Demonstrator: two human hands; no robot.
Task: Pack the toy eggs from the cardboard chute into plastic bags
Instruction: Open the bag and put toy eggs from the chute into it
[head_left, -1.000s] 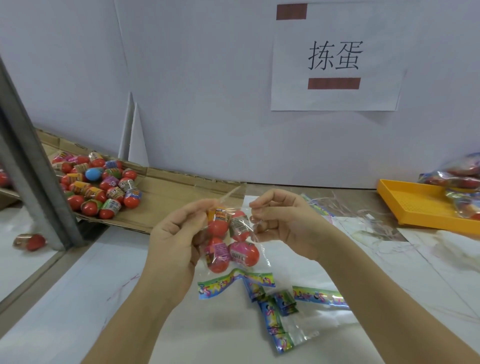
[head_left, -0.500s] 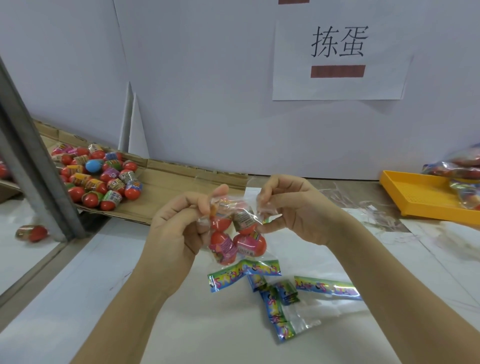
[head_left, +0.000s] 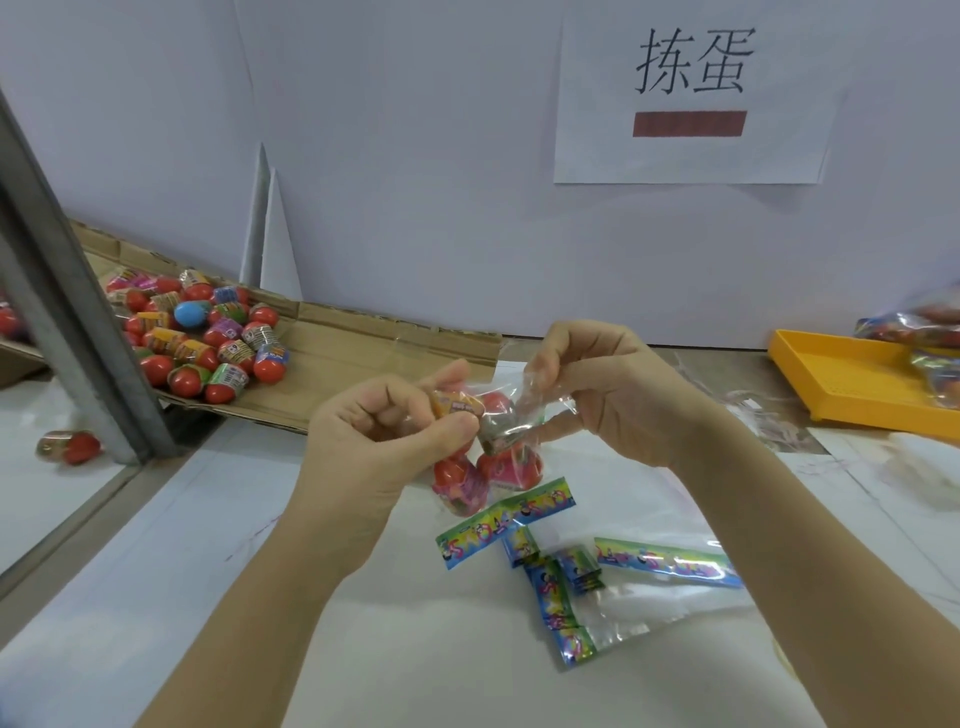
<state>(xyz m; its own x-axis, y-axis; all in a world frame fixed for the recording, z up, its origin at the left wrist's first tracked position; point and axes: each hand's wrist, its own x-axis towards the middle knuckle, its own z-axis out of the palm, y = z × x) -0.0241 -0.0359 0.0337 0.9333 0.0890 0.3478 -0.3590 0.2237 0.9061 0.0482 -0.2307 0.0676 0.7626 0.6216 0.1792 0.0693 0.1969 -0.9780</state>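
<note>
While the left hand (head_left: 384, 436) and right hand (head_left: 608, 395) pinch the mouth of a plastic bag (head_left: 540, 395) holding roughly four toy eggs (head_left: 511, 465) at centre, many loose eggs (head_left: 208, 338) lie on the cardboard chute (head_left: 363, 353) at ten o'clock. Filled bags (head_left: 930, 332) occupy the yellow tray (head_left: 841, 384) at three o'clock. Judged partway.

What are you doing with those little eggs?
A person is packing. The left hand and right hand pinch the top of a clear plastic bag with several red and pink toy eggs inside. More colourful eggs wait on the brown cardboard chute. Empty bags with colourful strips lie on the white table.
</note>
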